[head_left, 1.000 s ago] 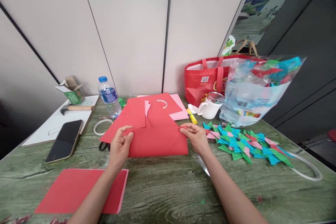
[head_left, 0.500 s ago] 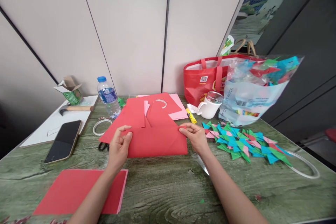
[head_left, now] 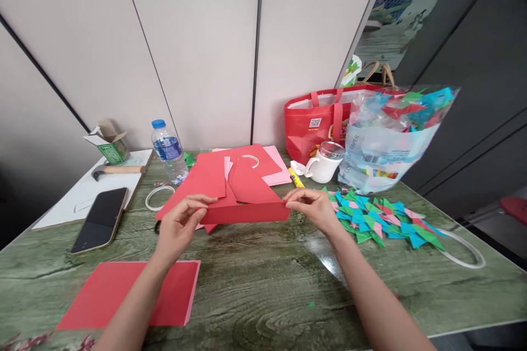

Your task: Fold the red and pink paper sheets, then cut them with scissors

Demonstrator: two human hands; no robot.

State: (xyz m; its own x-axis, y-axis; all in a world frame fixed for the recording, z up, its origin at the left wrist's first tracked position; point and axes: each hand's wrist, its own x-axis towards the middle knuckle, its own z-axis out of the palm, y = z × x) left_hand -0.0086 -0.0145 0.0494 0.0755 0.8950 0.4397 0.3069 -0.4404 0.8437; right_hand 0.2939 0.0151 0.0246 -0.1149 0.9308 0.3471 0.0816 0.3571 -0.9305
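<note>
I hold a red paper sheet just above the green wood-grain table, tilted so that it shows as a narrow strip. My left hand pinches its left end, and my right hand pinches its right end. More red sheets and a pink sheet lie just behind it. A separate stack of red paper lies near my left forearm.
Folded paper triangles in green, blue and pink lie at right, beside a clear bag of more. A white mug, red tote bag, yellow glue stick, water bottle, phone, hammer and tape ring surround the sheets.
Both hands have lifted the sheet's near edge and tipped it up, so it now shows as a thin strip instead of a flat rectangle. The view has shifted slightly.
</note>
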